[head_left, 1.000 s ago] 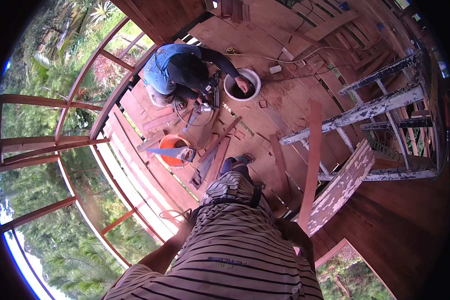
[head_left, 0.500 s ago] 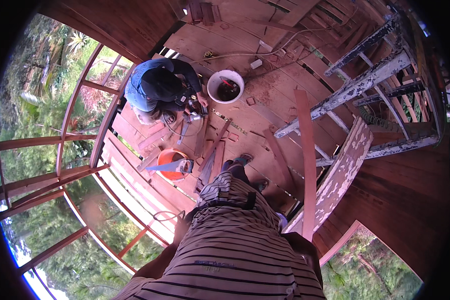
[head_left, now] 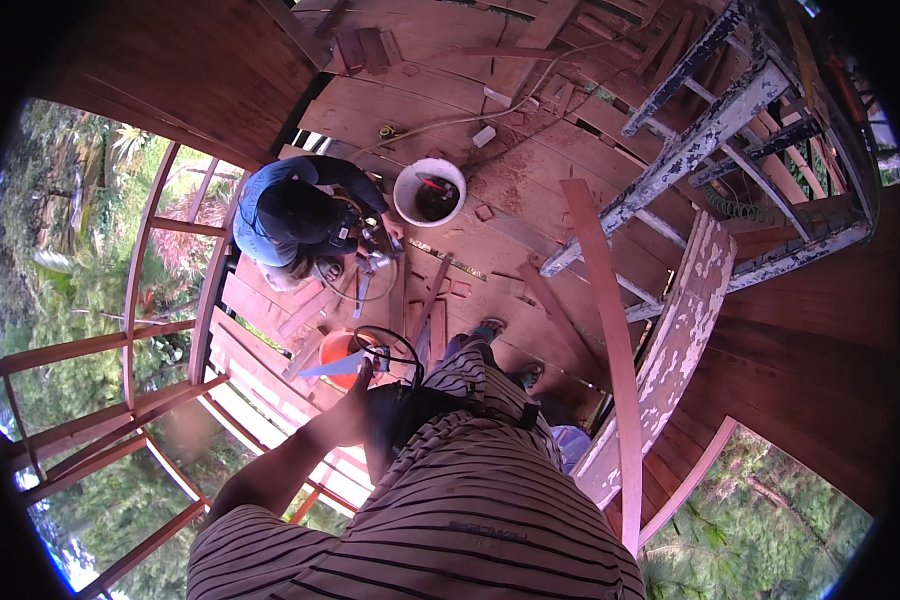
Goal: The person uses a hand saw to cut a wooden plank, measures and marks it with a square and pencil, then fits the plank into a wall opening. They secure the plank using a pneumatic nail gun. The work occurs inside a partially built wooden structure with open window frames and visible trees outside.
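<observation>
My left hand (head_left: pixel 353 392) is raised in front of my left hip, its fingers closed round the lower part of a black looped cord (head_left: pixel 410 350). Beside that wrist, at my waist, hangs a dark pouch (head_left: pixel 395 418). Just beyond the hand is an orange bucket (head_left: pixel 336 350) with a handsaw (head_left: pixel 332 369) lying across its top. My right hand is out of sight. On my right, a long reddish plank (head_left: pixel 606 330) slants up from near my side; its near end passes close to my body.
A co-worker (head_left: pixel 295 215) crouches at the left, hands on a power tool (head_left: pixel 375 243). Past them stands a white bucket (head_left: pixel 431 192). A paint-worn ladder (head_left: pixel 680 150) and a peeling board (head_left: pixel 685 330) occupy the right. Offcuts (head_left: pixel 560 315) lie on the gapped plank floor (head_left: pixel 530 250).
My left hand has risen forward from beside my hip, bringing the black cord loop over the orange bucket. My right arm has gone from view. The co-worker stays crouched.
</observation>
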Action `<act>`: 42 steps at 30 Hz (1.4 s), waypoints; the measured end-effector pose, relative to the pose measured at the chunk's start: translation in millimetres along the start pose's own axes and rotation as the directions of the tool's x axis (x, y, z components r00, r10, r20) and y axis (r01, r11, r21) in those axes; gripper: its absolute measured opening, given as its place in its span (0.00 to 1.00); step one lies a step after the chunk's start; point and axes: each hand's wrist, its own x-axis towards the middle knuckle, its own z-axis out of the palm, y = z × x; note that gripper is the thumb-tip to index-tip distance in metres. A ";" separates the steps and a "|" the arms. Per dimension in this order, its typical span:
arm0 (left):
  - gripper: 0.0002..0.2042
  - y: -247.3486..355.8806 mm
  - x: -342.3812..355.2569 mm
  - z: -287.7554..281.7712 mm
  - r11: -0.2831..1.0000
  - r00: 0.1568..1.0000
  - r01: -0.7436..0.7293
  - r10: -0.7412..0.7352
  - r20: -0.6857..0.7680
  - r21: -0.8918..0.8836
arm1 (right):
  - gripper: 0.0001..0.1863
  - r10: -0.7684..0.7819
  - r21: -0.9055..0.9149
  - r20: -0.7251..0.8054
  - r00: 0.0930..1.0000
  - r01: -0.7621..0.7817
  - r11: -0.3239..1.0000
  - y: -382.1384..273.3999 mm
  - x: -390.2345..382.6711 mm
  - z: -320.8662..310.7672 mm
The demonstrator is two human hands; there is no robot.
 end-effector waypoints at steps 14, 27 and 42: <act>0.38 -98.2 27.6 4.7 0.912 0.869 -0.359 0.405 -0.284 0.199 | 0.19 -0.116 -0.368 0.278 0.953 0.218 0.904 9.0 61.9 -61.3; 0.31 -140.2 -11.2 68.8 0.687 0.347 -0.605 0.683 -0.643 0.402 | 0.22 -0.056 -0.549 0.432 0.900 0.312 0.775 -82.5 108.7 -85.3; 0.30 -157.8 -21.6 84.2 0.563 0.126 -0.620 0.759 -0.639 0.546 | 0.20 -0.053 -0.581 0.453 0.890 0.341 0.739 -58.6 114.3 -74.7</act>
